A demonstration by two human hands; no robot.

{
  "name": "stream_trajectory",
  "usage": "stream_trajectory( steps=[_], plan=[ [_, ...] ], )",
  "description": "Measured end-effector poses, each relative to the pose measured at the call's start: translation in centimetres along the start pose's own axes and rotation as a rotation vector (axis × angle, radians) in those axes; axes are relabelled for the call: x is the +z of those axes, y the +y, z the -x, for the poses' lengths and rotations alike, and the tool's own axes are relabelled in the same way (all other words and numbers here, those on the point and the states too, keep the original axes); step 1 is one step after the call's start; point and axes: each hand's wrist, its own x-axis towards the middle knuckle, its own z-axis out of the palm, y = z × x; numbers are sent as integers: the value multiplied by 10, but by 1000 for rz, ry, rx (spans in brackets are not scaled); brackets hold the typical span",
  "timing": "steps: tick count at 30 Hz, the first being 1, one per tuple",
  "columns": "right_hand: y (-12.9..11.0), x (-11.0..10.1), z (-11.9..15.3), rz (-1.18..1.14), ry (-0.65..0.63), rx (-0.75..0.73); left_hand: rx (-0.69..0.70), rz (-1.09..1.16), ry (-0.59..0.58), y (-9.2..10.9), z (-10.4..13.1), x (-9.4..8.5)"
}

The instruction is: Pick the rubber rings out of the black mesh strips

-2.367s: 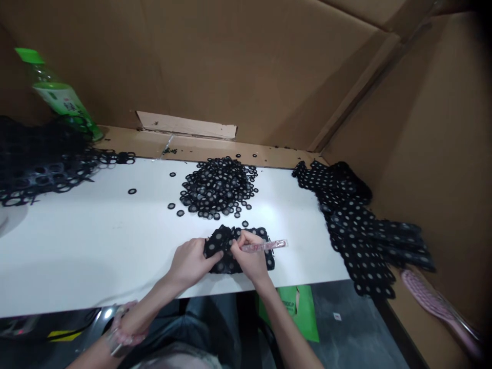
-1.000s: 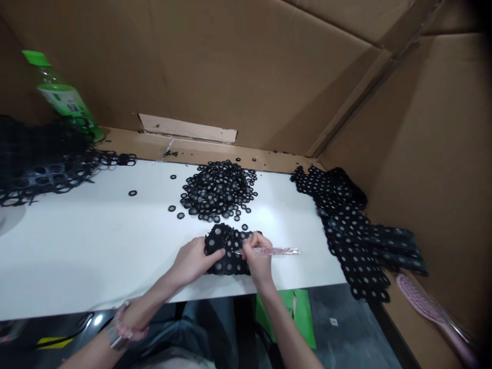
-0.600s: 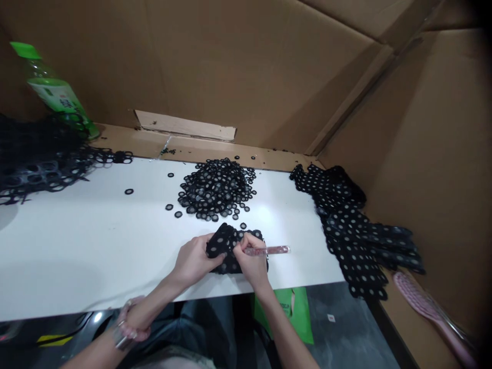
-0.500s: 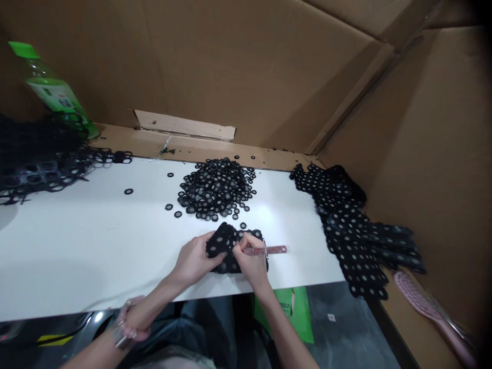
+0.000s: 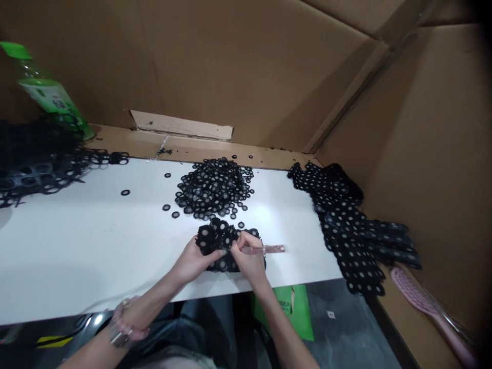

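Note:
A black dotted fabric piece [image 5: 205,237] lies bunched near the front edge of the white table [image 5: 84,236]. My left hand [image 5: 196,260] grips its left part, with the thumb on top and the other fingers hidden beneath. My right hand [image 5: 248,256] is closed around a slim clear-pink tool [image 5: 274,249], whose shaft sticks out to the right; its tip is hidden at the fabric. Just beyond the hands rises a pile of small black rings with pale centres [image 5: 213,187]. One loose ring [image 5: 241,225] lies close to the fabric.
Black dotted strips [image 5: 351,236] hang over the table's right edge, beside a pink hairbrush [image 5: 413,292]. At the left, black perforated netting [image 5: 34,154] lies before a green bottle [image 5: 54,97]. Cardboard walls [image 5: 238,66] stand behind and at the right. A green bag [image 5: 303,312] is below the table.
The fabric's left part has opened out, showing more dotted surface, and my left hand has shifted slightly left. The tool has turned a little in my right hand. The view has moved slightly.

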Motion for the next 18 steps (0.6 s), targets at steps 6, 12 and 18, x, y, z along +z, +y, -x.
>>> stream_trajectory(
  steps=[6,12,18],
  plan=[
    [1,-15,-1,-203,68,149,55,-243,-33,13,-2,-8],
    [3,-10,3,-9,34,78,58,-589,-17,26,1,-4],
    [2,-6,2,53,65,71,82,-593,-47,26,-1,-2]
  ],
)
